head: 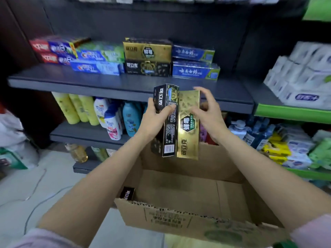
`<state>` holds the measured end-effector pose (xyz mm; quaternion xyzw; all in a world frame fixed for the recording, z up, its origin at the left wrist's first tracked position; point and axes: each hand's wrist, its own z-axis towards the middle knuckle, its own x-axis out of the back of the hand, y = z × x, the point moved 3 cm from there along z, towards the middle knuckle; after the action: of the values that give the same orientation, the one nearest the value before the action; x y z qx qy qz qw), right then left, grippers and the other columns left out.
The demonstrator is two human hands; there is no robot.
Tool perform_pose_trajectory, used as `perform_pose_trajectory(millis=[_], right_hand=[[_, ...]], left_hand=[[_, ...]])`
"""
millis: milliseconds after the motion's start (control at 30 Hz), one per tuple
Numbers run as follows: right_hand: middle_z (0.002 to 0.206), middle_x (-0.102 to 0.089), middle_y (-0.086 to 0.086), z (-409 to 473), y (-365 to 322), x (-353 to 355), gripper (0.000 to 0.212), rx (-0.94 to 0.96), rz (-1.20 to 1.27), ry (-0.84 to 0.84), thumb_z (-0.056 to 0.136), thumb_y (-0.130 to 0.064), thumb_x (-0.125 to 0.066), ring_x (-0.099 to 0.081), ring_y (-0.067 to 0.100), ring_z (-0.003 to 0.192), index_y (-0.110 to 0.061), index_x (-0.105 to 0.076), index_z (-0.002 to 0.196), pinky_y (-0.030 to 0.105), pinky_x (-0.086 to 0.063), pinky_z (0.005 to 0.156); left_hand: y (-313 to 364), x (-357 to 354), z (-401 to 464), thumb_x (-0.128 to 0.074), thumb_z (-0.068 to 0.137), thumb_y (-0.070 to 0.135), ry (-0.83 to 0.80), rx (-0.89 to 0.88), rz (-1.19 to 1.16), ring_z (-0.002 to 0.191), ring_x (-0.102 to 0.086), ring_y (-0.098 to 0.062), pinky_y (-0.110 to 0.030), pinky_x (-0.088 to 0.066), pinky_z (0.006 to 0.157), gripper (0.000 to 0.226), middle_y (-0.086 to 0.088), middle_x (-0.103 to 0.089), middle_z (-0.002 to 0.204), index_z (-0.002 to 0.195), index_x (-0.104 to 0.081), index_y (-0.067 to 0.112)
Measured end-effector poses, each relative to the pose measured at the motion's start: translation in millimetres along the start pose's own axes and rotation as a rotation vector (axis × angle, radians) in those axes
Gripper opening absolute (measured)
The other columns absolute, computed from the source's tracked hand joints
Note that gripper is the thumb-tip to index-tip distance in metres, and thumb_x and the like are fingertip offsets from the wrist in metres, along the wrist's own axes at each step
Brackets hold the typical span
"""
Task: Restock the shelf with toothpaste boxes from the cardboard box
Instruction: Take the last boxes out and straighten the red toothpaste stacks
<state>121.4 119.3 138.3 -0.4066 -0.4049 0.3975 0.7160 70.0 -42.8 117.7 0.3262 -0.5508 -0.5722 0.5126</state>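
My left hand [155,119] grips a black toothpaste box [167,122], held upright above the open cardboard box [179,217]. A gold toothpaste box [189,140] stands on end beside the black one. My right hand [208,111] is at the gold box's right edge with fingers spread and loosely bent; whether it touches the box is unclear. One more black toothpaste box [127,193] leans in the cardboard box's near left corner. On the grey shelf [89,83] lie stacked toothpaste boxes: gold over black [147,57], blue ones on either side.
Shampoo bottles [107,117] fill the lower shelf behind my arms. White tissue packs [304,74] sit on a green-edged shelf at the right. Bagged goods [12,140] stand on the floor at the left. A cable runs over the tiled floor.
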Motion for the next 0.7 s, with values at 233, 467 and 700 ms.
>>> perform_pose_trajectory(millis=[233,467,700], right_hand=[[0.09,-0.053,0.012,57.9,-57.3,-20.7,0.046,-0.013,0.079,0.133,0.075,-0.015,-0.073,-0.057,0.022,0.076,-0.028,-0.033,0.093,0.04,-0.057,0.063],[0.101,-0.05,0.001,117.0,-73.6,-71.3,0.059,-0.033,0.275,0.162,0.076,0.007,-0.067,-0.062,0.017,0.09,-0.022,-0.034,0.116,0.029,-0.06,0.064],[0.119,-0.054,0.011,181.5,-44.7,-117.8,0.052,-0.056,0.176,0.167,0.08,0.003,-0.068,-0.059,0.028,0.108,-0.016,-0.047,0.124,0.033,-0.058,0.076]], left_hand=[[54.5,66.5,34.6,-0.065,0.075,0.056,0.211,-0.093,0.353,0.104,-0.056,-0.026,-0.037,-0.045,0.083,0.061,-0.002,-0.062,0.106,0.121,-0.04,0.023],[78.9,126.0,88.8,-0.07,0.071,0.05,0.269,-0.236,0.64,0.102,-0.057,-0.029,-0.035,-0.04,0.071,0.061,-0.001,-0.062,0.107,0.117,-0.04,0.024],[80.9,171.7,151.3,-0.069,0.071,0.052,0.197,-0.335,0.839,0.099,-0.055,-0.033,-0.036,-0.04,0.069,0.074,-0.009,-0.056,0.107,0.13,-0.033,0.026]])
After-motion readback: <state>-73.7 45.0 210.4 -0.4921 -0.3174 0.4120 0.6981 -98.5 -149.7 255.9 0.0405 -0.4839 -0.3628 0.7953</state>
